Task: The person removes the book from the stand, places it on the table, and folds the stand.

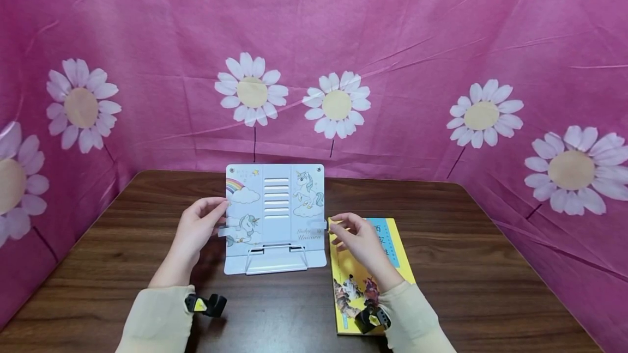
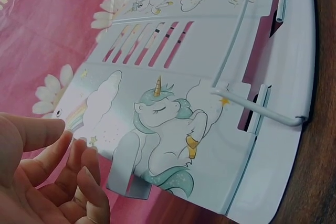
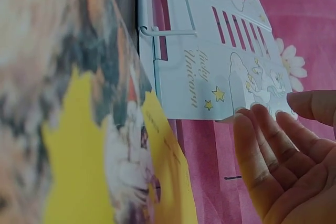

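Note:
A white metal book stand [image 1: 277,206] with unicorn pictures stands upright on the table, its wire page rest [image 1: 276,266] folded out at the front. My left hand [image 1: 198,227] is at the stand's left edge, fingers loosely bent, above the left side clip [image 2: 123,169]. In the left wrist view the fingertips lie close against that edge; contact is hard to tell. My right hand [image 1: 360,241] hovers over a yellow book [image 1: 404,271], its relaxed fingertips beside the stand's right clip [image 1: 318,225]. Neither hand visibly grips anything.
The yellow book lies flat to the right of the stand, partly under my right forearm. A dark wooden table [image 1: 490,277] carries everything. Behind and around it hangs a pink curtain [image 1: 392,26] with printed daisies.

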`<state>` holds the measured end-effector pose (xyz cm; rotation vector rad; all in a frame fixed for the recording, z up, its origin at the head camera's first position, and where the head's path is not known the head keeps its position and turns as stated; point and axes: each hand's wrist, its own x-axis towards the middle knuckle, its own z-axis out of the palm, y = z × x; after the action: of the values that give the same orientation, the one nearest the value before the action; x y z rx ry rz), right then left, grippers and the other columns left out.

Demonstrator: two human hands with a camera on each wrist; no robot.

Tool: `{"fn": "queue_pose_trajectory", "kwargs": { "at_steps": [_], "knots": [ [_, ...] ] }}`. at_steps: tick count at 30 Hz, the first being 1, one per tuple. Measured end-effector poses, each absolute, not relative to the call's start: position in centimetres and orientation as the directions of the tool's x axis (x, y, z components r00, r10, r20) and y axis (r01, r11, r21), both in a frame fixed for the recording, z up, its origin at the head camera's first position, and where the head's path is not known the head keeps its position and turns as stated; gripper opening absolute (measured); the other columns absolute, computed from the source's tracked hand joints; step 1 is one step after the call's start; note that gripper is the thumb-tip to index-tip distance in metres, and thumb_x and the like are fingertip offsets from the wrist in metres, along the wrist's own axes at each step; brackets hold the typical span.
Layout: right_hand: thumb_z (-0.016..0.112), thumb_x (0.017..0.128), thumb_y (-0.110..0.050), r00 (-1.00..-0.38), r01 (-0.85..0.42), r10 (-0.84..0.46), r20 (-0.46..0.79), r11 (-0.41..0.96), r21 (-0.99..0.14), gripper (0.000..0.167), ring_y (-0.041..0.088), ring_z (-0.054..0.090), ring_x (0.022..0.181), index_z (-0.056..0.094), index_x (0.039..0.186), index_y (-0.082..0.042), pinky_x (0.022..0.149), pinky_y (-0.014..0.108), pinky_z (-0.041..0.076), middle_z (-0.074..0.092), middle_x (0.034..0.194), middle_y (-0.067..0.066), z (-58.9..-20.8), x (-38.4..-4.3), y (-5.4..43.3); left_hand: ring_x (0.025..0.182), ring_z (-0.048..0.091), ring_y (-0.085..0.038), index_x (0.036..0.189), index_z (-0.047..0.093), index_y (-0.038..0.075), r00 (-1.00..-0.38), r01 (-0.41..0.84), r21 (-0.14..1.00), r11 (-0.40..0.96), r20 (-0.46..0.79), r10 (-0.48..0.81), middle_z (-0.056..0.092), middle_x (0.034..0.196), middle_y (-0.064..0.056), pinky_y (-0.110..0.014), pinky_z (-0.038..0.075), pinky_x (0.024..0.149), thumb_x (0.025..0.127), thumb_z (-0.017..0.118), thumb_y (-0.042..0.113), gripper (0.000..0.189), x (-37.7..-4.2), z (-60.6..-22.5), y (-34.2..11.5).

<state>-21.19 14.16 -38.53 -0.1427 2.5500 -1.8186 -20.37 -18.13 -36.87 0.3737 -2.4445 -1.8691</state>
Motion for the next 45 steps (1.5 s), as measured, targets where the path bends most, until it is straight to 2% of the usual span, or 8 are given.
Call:
{"fn": "queue_pose_trajectory", "kwargs": {
  "at_steps": [7, 16, 20, 25, 28, 35, 40, 45],
  "knots": [
    [0.067, 0.094, -0.018, -0.993, -0.019, -0.116, -0.033, 0.423, -0.906, 0.037, 0.023, 0.069, 0.083, 0.061, 0.128, -0.004, 0.069, 0.035, 0.060, 0.069, 0.106, 0.012, -38.91, -21.12, 13.90, 0.088, 0.058, -0.005, 0.136, 0.055, 0.009, -0.969, -0.170, 0.955, 0.244, -0.116, -0.219, 0.060, 0.109, -0.001, -0.025, 0.051, 0.077, 0.101, 0.055, 0.035, 0.044, -20.44, -37.13, -18.22],
    [0.069, 0.093, -0.026, -0.968, 0.018, -0.201, -0.150, 0.541, -0.841, 0.057, 0.024, 0.065, 0.100, 0.049, 0.143, -0.009, 0.075, 0.035, 0.059, 0.061, 0.128, 0.014, -39.28, -20.94, 13.79, 0.093, 0.059, -0.009, 0.138, 0.051, 0.007, -0.975, -0.153, 0.960, 0.233, -0.108, -0.194, 0.060, 0.111, -0.001, -0.022, 0.049, 0.074, 0.102, 0.055, 0.030, 0.043, -20.63, -37.39, -18.22],
    [0.069, 0.093, -0.028, -0.963, 0.007, -0.219, -0.158, 0.565, -0.825, 0.059, 0.027, 0.064, 0.105, 0.048, 0.144, -0.006, 0.077, 0.036, 0.059, 0.058, 0.133, 0.017, -39.17, -20.80, 13.75, 0.095, 0.059, -0.011, 0.139, 0.049, 0.006, -0.974, -0.154, 0.960, 0.235, -0.108, -0.198, 0.059, 0.119, -0.006, -0.022, 0.049, 0.074, 0.102, 0.055, 0.029, 0.044, -20.68, -37.54, -18.22],
    [0.069, 0.093, -0.029, -0.956, 0.003, -0.236, -0.173, 0.584, -0.812, 0.061, 0.024, 0.065, 0.103, 0.047, 0.145, -0.005, 0.078, 0.036, 0.058, 0.055, 0.140, 0.018, -39.00, -20.58, 13.74, 0.107, 0.058, -0.018, 0.144, 0.047, 0.006, -0.973, -0.180, 0.952, 0.247, -0.134, -0.190, 0.055, 0.132, -0.016, -0.020, 0.050, 0.076, 0.102, 0.054, 0.031, 0.050, -20.54, -37.68, -18.25],
    [0.069, 0.093, -0.031, -0.952, -0.001, -0.247, -0.182, 0.596, -0.803, 0.063, 0.022, 0.064, 0.104, 0.047, 0.146, -0.006, 0.077, 0.036, 0.057, 0.054, 0.142, 0.016, -38.94, -20.46, 13.76, 0.108, 0.057, -0.019, 0.144, 0.048, 0.005, -0.976, -0.184, 0.946, 0.265, -0.142, -0.167, 0.056, 0.134, -0.019, -0.019, 0.049, 0.077, 0.102, 0.053, 0.032, 0.050, -20.43, -37.72, -18.31],
    [0.068, 0.094, -0.030, -0.926, -0.004, -0.319, -0.201, 0.543, -0.840, 0.067, 0.025, 0.064, 0.107, 0.042, 0.149, -0.003, 0.081, 0.038, 0.057, 0.050, 0.146, 0.019, -39.07, -20.45, 13.83, 0.093, 0.057, -0.010, 0.141, 0.052, 0.003, -0.980, -0.167, 0.940, 0.296, -0.124, -0.158, 0.062, 0.123, -0.017, -0.020, 0.050, 0.074, 0.102, 0.055, 0.032, 0.048, -20.44, -37.72, -18.31],
    [0.067, 0.095, -0.027, -0.891, -0.003, -0.400, -0.214, 0.476, -0.880, 0.072, 0.029, 0.063, 0.113, 0.033, 0.152, 0.001, 0.082, 0.037, 0.059, 0.039, 0.152, 0.025, -38.97, -20.43, 13.83, 0.092, 0.057, -0.011, 0.139, 0.053, 0.004, -0.975, -0.177, 0.940, 0.293, -0.127, -0.181, 0.062, 0.119, -0.015, -0.020, 0.050, 0.073, 0.102, 0.055, 0.033, 0.048, -20.45, -37.71, -18.19],
    [0.067, 0.095, -0.027, -0.887, 0.016, -0.406, -0.221, 0.450, -0.893, 0.073, 0.029, 0.062, 0.115, 0.032, 0.152, 0.001, 0.083, 0.037, 0.059, 0.038, 0.153, 0.026, -38.96, -20.44, 13.81, 0.095, 0.058, -0.014, 0.139, 0.053, 0.004, -0.976, -0.176, 0.937, 0.301, -0.126, -0.176, 0.060, 0.122, -0.017, -0.021, 0.050, 0.074, 0.101, 0.055, 0.034, 0.048, -20.41, -37.70, -18.14]
  ]
}}
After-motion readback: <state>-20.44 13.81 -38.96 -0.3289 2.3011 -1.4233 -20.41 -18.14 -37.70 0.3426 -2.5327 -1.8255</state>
